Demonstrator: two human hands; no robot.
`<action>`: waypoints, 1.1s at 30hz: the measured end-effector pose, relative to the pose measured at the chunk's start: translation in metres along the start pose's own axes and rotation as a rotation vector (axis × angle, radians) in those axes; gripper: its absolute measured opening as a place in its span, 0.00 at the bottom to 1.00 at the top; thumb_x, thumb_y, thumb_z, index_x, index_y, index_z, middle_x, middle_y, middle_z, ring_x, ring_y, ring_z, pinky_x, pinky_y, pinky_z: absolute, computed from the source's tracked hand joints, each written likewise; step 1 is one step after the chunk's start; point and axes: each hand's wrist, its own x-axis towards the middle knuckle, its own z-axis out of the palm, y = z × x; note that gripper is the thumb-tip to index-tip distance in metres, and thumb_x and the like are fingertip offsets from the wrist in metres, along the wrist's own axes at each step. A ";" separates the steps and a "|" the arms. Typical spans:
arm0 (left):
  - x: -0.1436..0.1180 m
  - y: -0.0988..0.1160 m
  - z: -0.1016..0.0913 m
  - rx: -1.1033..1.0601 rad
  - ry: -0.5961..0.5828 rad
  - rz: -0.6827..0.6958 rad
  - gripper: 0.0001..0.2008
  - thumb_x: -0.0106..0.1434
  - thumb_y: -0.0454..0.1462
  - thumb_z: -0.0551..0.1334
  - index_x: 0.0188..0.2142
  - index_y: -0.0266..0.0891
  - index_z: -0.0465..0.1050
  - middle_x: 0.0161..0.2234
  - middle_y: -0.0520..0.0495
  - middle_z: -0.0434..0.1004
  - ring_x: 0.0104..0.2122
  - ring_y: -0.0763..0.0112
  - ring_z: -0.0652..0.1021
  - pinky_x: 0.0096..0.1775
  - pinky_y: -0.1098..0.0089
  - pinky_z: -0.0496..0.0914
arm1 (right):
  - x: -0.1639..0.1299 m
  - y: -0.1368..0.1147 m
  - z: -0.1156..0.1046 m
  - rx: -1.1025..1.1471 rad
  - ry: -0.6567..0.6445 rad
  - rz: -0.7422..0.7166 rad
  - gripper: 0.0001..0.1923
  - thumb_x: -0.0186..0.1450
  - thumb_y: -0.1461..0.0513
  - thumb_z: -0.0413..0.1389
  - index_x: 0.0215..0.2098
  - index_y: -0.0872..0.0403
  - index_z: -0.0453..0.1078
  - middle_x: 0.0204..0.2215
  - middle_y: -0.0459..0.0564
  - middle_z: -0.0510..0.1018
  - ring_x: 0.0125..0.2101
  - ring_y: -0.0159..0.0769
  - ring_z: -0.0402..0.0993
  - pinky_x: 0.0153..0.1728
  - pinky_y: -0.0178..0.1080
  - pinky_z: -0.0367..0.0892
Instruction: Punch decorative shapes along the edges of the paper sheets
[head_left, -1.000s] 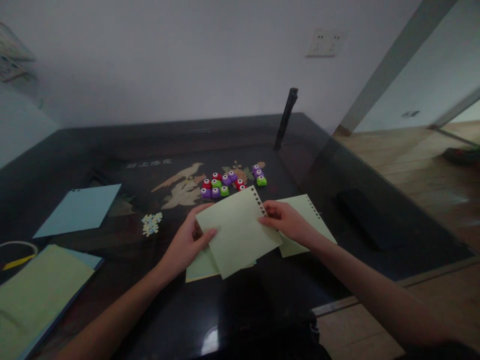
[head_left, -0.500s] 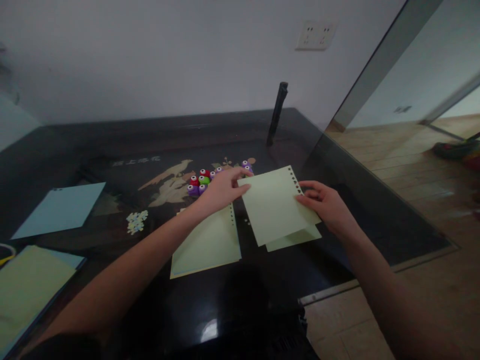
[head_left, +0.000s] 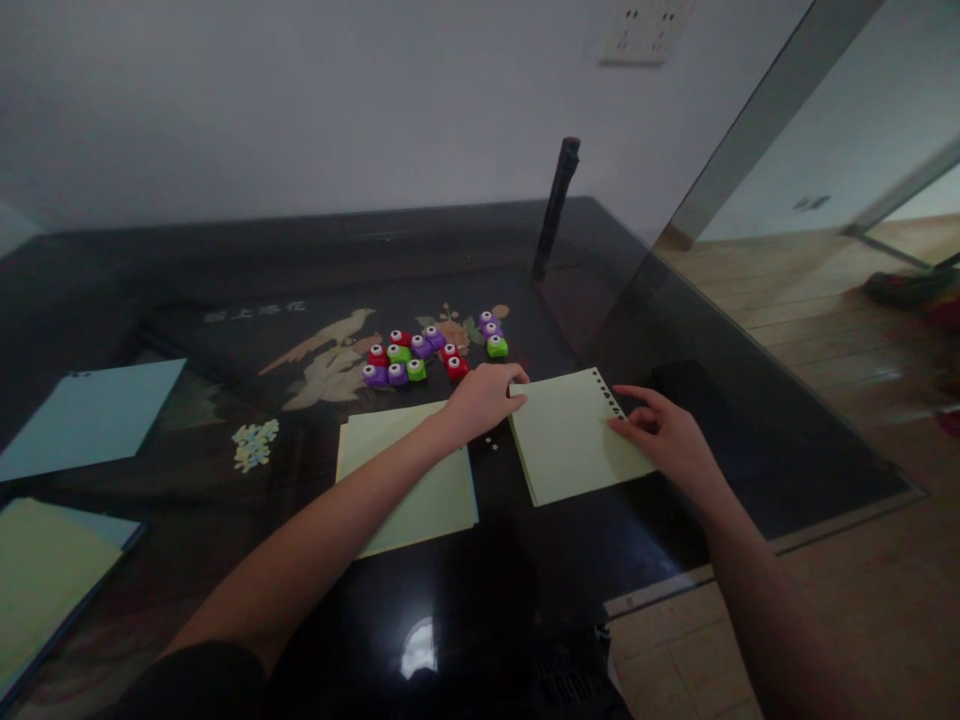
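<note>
A pale green sheet of paper (head_left: pixel 574 440) with a row of small punched holes along its right edge lies over another sheet, their edges nearly lined up. My left hand (head_left: pixel 486 397) pinches its upper left corner. At the right edge, beside the holes, my right hand (head_left: pixel 666 432) grips the paper between thumb and fingers. A stack of pale green paper (head_left: pixel 427 505) with a blue edge showing lies under my left forearm. Between the two piles are a few tiny paper cutouts (head_left: pixel 491 443). Small red, green and purple craft punches (head_left: pixel 399 354) stand just beyond my left hand.
Left of the stack is a heap of paper cutouts (head_left: pixel 255 445). A blue sheet (head_left: pixel 90 415) and a pile of green and blue paper (head_left: pixel 52 575) lie at the far left. A dark upright post (head_left: pixel 556 208) rises near the back of the glossy black table (head_left: pixel 480 620).
Both hands have lowered the punched sheet and shifted it slightly right, so it now covers the lower sheet more evenly. The view has tilted down, and more punches show.
</note>
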 end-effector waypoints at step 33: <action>-0.005 -0.001 0.008 0.205 0.038 0.099 0.10 0.60 0.33 0.61 0.42 0.38 0.73 0.43 0.43 0.70 0.46 0.59 0.69 0.49 0.62 0.67 | -0.002 0.013 0.006 -0.388 0.118 -0.282 0.14 0.60 0.56 0.57 0.41 0.53 0.76 0.36 0.53 0.70 0.31 0.39 0.69 0.33 0.41 0.66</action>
